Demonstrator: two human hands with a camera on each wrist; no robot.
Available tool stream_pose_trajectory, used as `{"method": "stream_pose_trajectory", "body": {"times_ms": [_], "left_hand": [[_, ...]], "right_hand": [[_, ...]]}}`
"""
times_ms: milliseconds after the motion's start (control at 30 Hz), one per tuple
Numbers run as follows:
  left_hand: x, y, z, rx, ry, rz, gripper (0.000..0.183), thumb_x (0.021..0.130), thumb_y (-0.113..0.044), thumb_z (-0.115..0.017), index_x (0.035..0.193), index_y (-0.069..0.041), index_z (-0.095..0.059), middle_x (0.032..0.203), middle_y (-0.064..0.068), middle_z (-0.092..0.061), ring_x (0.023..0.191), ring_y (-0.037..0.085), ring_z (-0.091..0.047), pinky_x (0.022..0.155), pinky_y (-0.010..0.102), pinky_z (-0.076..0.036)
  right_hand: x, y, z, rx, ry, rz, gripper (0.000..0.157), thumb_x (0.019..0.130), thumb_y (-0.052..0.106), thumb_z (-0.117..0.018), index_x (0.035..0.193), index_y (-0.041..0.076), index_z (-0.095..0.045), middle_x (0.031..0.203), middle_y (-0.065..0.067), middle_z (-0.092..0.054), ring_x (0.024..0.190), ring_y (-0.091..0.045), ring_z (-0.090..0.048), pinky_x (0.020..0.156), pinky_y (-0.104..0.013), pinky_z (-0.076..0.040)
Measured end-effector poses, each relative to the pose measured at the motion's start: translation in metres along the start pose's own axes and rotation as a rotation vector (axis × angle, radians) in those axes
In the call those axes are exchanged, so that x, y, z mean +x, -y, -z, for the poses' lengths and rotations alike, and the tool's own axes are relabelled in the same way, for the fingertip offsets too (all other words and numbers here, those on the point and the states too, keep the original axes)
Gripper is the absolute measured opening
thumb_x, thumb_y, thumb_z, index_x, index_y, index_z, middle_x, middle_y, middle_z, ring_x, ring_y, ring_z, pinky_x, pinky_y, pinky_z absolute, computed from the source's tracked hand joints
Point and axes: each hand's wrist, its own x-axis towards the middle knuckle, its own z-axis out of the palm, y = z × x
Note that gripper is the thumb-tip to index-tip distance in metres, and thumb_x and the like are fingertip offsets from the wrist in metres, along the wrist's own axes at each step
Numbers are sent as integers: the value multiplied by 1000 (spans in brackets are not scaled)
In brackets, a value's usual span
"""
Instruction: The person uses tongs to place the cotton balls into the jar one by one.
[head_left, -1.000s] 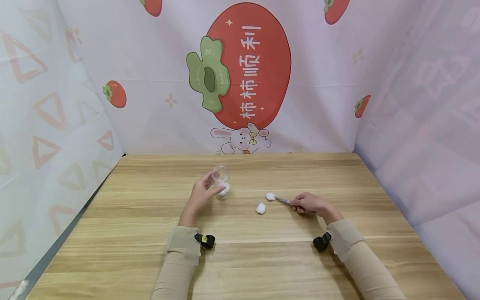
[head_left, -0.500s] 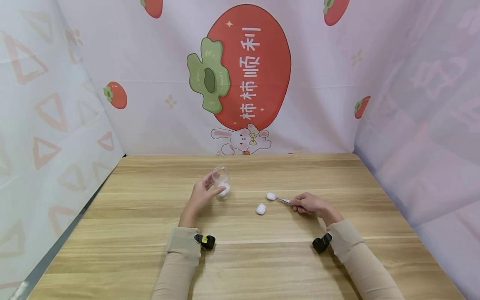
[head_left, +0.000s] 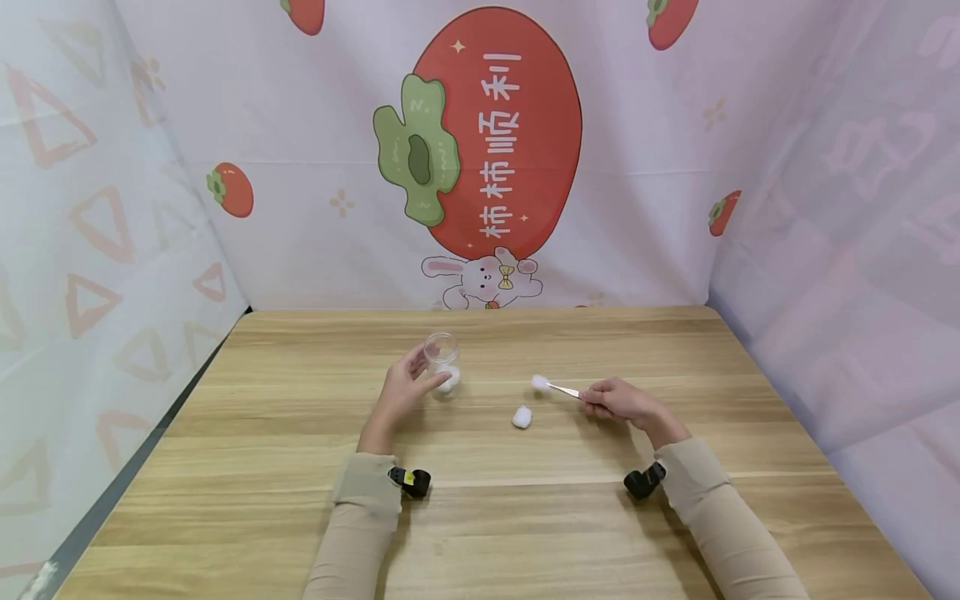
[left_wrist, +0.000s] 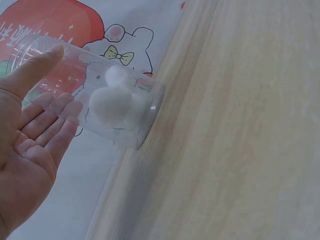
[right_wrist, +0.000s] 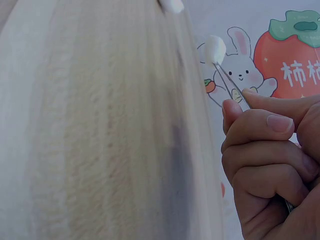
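My left hand (head_left: 405, 387) holds a clear plastic jar (head_left: 442, 354) that stands upright on the table, thumb on one side and fingers on the other. Inside the jar lie white cotton balls (left_wrist: 111, 105), seen through its wall in the left wrist view. With curled fingers my right hand (head_left: 618, 402) grips metal tweezers (head_left: 564, 390). Their tips pinch a cotton ball (right_wrist: 215, 50), raised off the table in the right wrist view. Another cotton ball (head_left: 522, 417) lies on the table between the two hands, nearer the right one.
The wooden table (head_left: 480, 517) ends at a white printed cloth backdrop (head_left: 300, 242) with a large red persimmon. Cloth walls also stand at the left and right. A black wrist camera sits on each sleeve.
The right hand has risen slightly, lifting the tweezers and the cotton ball in their tips off the table. The left hand and jar stay where they were.
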Motion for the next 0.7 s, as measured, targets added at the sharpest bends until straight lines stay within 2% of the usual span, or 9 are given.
{"method": "stream_pose_trajectory", "body": {"times_ms": [133,200,367,567,700], "left_hand": [[-9,-20,1,24,9,16,73,87,-11,-71,146,6,-32,147,29,-42,140,39,-41,122,42,-35],[-7,-15,1,26,3,7,73,87,-12,-71,146,5,-32,146,29,-43,139,39,-42,121,42,-35],[6,9,-1,20,-10,-16,76,84,-16,-75,146,3,-35,146,28,-45,138,39,-44,120,43,-38],[6,8,-1,22,5,-41,75,82,-18,-76,144,1,-38,144,26,-47,136,37,-47,118,41,-40],[5,7,-2,21,7,-32,75,81,-18,-77,144,-1,-40,143,25,-49,135,36,-48,117,40,-41]], "right_hand": [[-1,5,1,3,-7,23,31,102,20,-45,87,-3,-59,59,10,-45,49,-1,-32,44,-14,-27],[-1,6,1,5,-6,27,31,102,21,-45,83,-1,-57,58,10,-43,48,0,-31,43,-14,-25],[-3,10,2,18,23,45,31,103,22,-44,80,4,-55,59,10,-42,46,0,-28,42,-12,-23],[-5,19,1,-3,22,72,31,103,23,-43,80,5,-54,60,9,-42,46,-1,-26,42,-13,-22],[-3,23,-1,-11,20,81,31,103,23,-44,79,4,-54,59,9,-41,46,-1,-26,42,-13,-21]]}}
